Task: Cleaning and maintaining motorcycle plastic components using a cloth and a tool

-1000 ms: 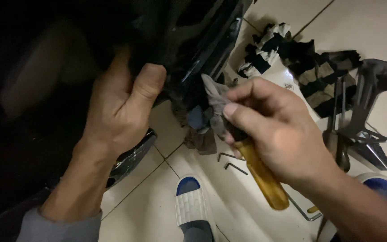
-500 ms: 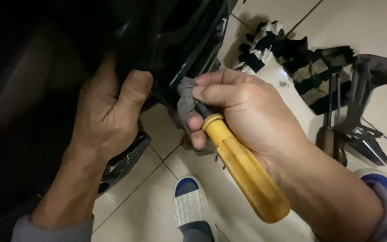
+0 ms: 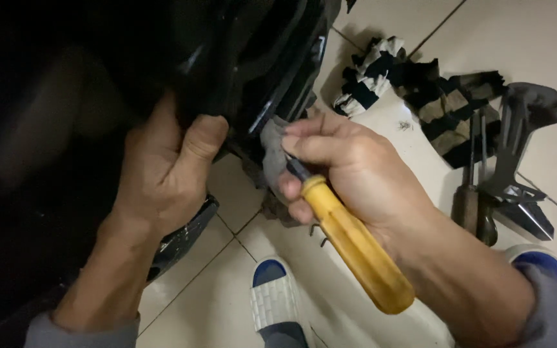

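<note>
My left hand (image 3: 166, 171) grips the lower edge of a glossy black plastic body panel (image 3: 253, 58), thumb pressed against it. My right hand (image 3: 349, 171) holds a screwdriver with a yellow handle (image 3: 356, 248) together with a small grey rag (image 3: 272, 154). The handle points down and right toward me. The screwdriver's tip goes in under the black panel and is hidden there by the rag and my fingers.
A black-and-white striped cloth (image 3: 420, 90) lies on the pale tiled floor (image 3: 233, 193). Beside it rest two dark-handled tools (image 3: 472, 206) and a dark metal bracket (image 3: 523, 154). My sandalled feet, left foot (image 3: 275, 303) and right foot (image 3: 536, 258), stand below. Small bent metal pieces (image 3: 317, 232) lie on the tile.
My right hand has moved left and up to the panel, bringing the screwdriver tip and rag under its edge. The view has closed in. My left hand keeps its grip.
</note>
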